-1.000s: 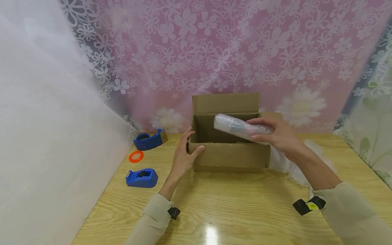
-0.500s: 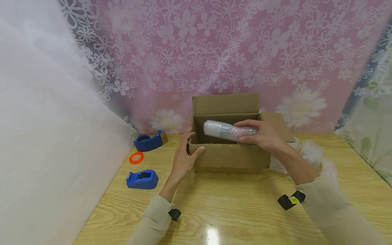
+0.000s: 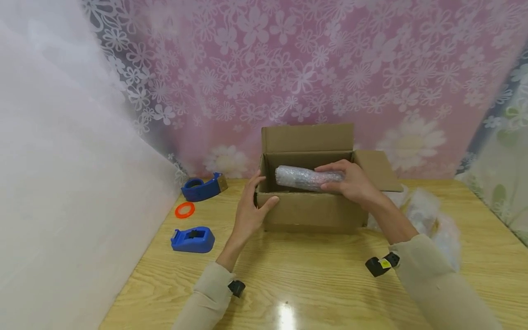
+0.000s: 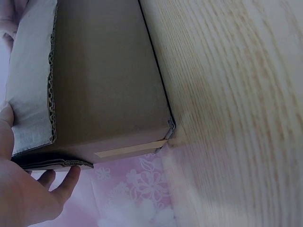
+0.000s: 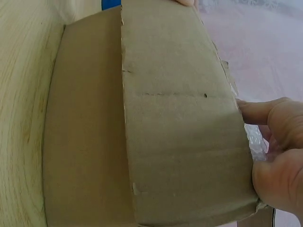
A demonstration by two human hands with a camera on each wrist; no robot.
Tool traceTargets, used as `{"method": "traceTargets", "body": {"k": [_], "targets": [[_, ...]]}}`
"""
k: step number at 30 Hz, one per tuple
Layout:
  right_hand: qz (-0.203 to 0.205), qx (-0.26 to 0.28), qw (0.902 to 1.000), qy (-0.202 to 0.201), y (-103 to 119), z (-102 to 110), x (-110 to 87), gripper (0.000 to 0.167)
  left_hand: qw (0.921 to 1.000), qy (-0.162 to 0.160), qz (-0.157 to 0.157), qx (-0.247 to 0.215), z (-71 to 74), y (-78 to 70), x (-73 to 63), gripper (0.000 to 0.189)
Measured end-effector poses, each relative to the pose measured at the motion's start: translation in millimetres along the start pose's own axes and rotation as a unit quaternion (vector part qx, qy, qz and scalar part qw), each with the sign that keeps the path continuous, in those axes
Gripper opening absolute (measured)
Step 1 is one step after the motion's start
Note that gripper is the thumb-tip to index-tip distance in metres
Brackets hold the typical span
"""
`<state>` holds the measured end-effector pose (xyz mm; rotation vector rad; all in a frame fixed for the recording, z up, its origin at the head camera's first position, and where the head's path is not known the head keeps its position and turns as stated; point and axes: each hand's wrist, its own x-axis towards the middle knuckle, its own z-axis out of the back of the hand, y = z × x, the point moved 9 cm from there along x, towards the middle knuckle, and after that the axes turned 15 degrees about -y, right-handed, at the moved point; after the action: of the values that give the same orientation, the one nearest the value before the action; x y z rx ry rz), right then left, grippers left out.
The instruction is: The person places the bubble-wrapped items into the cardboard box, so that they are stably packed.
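Observation:
An open cardboard box [image 3: 313, 211] stands near the back of the table, its back flap raised. At its left front corner my left hand [image 3: 249, 211] grips the cardboard, thumb on the folded-down front flap [image 4: 33, 80] and fingers against the left side. My right hand [image 3: 350, 184] holds a bubble-wrapped, roll-shaped bundle [image 3: 299, 178] by its right end, thumb in front and fingers behind. The bundle lies almost level in the box's mouth, just behind the front rim. Reddish and dark patches show faintly through the wrap. From the right wrist, the front flap hides most of the bundle [image 5: 256, 142].
To the left are a blue handheld tape dispenser [image 3: 202, 189], an orange ring [image 3: 184, 210] and a blue desktop tape dispenser [image 3: 193, 239]. Loose bubble wrap [image 3: 422, 211] lies right of the box. The right flap [image 3: 377, 170] sticks outward. A flowered curtain [image 3: 305, 68] hangs behind.
My right hand has carried the bundle left and down into the box's mouth, turning it from tilted to nearly level. The left hand keeps its grip on the corner.

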<state>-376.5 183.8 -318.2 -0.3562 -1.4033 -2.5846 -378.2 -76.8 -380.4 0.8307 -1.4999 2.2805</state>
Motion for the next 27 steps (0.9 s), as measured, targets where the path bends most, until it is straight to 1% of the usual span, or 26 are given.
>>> {"method": "traceTargets", "body": {"k": [3,6,13,17,20,27], "targets": [[-0.004,-0.001,1.0000,0.002,-2.3,2.1,0.7,0.040,1.0000,0.000,-0.006,0.001,0.1,-2.5,2.8,0.068],[0.004,-0.009,0.9999,0.007,-3.6,0.3,2.2,0.039,1.0000,-0.001,-0.004,0.001,0.9,-3.2,3.3,0.068],[0.013,-0.015,0.9998,0.006,-10.3,-5.9,-0.3,0.037,1.0000,0.006,0.003,0.002,1.2,-3.1,-4.0,0.068],[0.035,-0.015,0.9993,0.006,-8.2,-10.8,-2.9,0.037,0.9999,0.005,0.009,-0.005,1.2,-0.4,-7.4,0.069],[0.047,-0.011,0.9989,0.003,-5.0,-11.3,-3.4,0.036,1.0000,0.000,0.007,-0.005,2.0,-0.2,-6.8,0.070],[0.035,0.007,0.9993,0.009,-2.3,-6.5,-4.3,0.036,1.0000,-0.001,-0.001,-0.007,0.6,-5.3,-2.4,0.069]]}}
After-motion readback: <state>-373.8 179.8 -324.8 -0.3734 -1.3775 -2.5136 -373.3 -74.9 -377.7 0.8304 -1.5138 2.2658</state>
